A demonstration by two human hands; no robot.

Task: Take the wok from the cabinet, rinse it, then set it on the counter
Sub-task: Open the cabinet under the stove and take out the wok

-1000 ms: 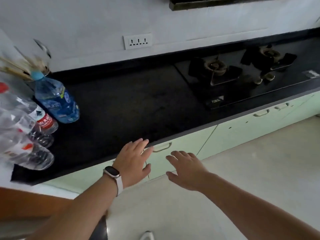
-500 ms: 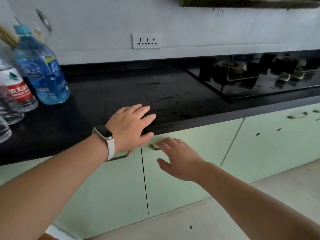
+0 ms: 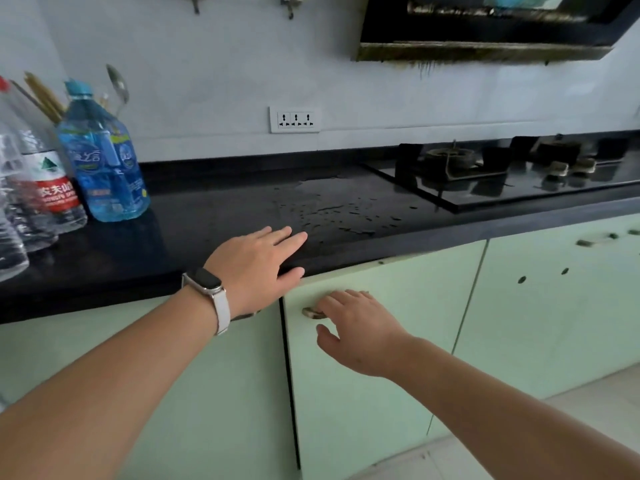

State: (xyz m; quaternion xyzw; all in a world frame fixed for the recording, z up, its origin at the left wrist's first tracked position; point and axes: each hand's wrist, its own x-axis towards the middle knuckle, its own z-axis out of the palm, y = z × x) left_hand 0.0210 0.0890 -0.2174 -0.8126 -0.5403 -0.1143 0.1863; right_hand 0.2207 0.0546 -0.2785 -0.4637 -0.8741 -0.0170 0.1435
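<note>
Right hand moved onto cabinet handle | its long axis horizontal

pale mint-green cabinet doors, glossy black stone counter, clear blue plastic water bottle w/ blue cap, clear bottle with red-white label, white watch strap, white wall socket.

Counter glossy black, wet; cabinet door smooth matt green; bottles clear plastic.

Home kitchen: gas hob, counter, range hood.
</note>
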